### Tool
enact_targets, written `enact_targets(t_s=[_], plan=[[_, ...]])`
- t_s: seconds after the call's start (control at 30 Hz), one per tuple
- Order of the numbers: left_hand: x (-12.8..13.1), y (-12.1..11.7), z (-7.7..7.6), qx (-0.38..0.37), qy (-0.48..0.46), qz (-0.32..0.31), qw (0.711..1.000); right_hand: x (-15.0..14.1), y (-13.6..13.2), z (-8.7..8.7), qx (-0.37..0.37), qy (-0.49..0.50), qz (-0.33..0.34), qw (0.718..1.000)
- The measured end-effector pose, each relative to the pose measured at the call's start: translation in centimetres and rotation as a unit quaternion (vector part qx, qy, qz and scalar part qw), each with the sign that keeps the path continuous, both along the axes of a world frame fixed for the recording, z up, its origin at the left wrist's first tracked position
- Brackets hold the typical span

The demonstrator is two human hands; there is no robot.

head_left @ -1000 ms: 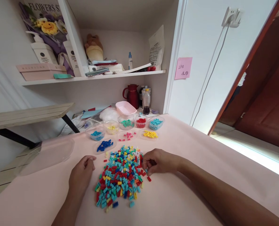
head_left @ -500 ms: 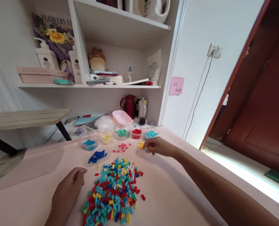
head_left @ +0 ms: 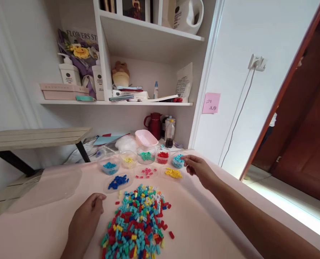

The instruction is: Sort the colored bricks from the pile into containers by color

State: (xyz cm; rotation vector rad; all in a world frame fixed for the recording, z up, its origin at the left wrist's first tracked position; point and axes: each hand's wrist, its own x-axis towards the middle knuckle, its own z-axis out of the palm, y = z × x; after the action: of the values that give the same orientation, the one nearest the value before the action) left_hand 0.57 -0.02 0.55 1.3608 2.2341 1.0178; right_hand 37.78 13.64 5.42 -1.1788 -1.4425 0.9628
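A heap of small mixed-colour toy bricks (head_left: 138, 223) lies on the pink tabletop. Left of it, my left hand (head_left: 86, 217) rests with curled fingers, and whatever may be inside is hidden. My right hand (head_left: 199, 169) reaches to the rim of a clear tub of light-blue bricks (head_left: 177, 162). Its thumb and forefinger are pinched together; what sits between them is too small to make out. Just left of that hand lie yellow bricks (head_left: 174, 173) on a shallow clear tray. Pink bricks (head_left: 147, 172) and dark-blue bricks (head_left: 118, 181) lie on similar trays.
Behind stand clear tubs of red bricks (head_left: 162, 156), green bricks (head_left: 146, 156), pale-yellow bricks (head_left: 127, 161) and blue bricks (head_left: 109, 166). Farther back are a pink basin (head_left: 146, 138), a dark-red jug (head_left: 154, 126) and a bottle (head_left: 170, 133). A clear lid (head_left: 49, 189) lies at left.
My right hand has moved from the yellow bricks up and right to the light-blue tub, uncovering the yellow ones. My left hand stays beside the heap. The whole view has shifted slightly.
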Motion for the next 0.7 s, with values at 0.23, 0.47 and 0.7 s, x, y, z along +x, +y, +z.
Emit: enact_targets(t_s=[0.23, 0.47, 0.7], plan=[[-0.1, 0.0, -0.5, 0.024, -0.004, 0.003, 1.0, -2.5, -7.8, -4.7, -0.129, 0.003, 0.119, 0.984], [-0.6, 0.1, -0.8, 0.058, -0.054, -0.001, 0.997, -2.9, -8.6, -4.9, -0.015, -0.096, 0.116, 0.989], [-0.3, 0.2, -0.2, 0.109, -0.142, 0.012, 0.984, -3.2, -8.3, -5.4, 0.031, -0.128, 0.119, 0.984]])
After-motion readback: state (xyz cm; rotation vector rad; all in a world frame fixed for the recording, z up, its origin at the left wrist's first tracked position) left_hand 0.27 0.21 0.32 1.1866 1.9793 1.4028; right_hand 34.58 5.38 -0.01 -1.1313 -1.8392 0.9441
